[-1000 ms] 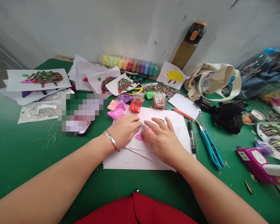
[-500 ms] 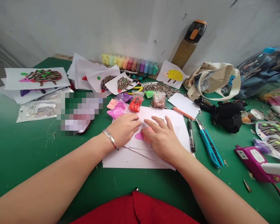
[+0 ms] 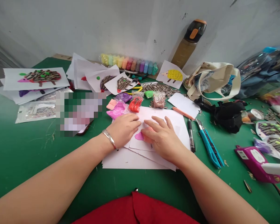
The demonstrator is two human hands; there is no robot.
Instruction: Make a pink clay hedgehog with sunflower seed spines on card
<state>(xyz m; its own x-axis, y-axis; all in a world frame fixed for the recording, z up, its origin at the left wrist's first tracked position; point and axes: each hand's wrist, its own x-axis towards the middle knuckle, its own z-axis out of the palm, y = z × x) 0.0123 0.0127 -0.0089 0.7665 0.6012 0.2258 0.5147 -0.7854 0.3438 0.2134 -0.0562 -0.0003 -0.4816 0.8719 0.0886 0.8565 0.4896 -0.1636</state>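
Note:
My left hand [image 3: 123, 130] lies flat on the left edge of a white paper sheet [image 3: 158, 119], fingers together and holding nothing. A silver bangle circles its wrist. My right hand [image 3: 162, 139] rests beside it with its fingers spread, the fingertips on a flattened piece of pink clay [image 3: 139, 136]. The hand hides part of the clay. Under both hands, several sheets of white paper [image 3: 128, 160] overlap on the green mat.
Clay packets [image 3: 135, 104] and sunflower seeds [image 3: 161, 88] lie just beyond the paper. To the right are a black pen [image 3: 191, 136] and a blue utility knife [image 3: 208, 144]. Seed-decorated hedgehog pictures [image 3: 42, 77] lie far left, and a pixelated patch [image 3: 80, 113] hides an area left of my hands.
The whole view has drifted slightly, with the table contents sitting a little further left. Both hands stay in about the same place on the paper and the pink clay.

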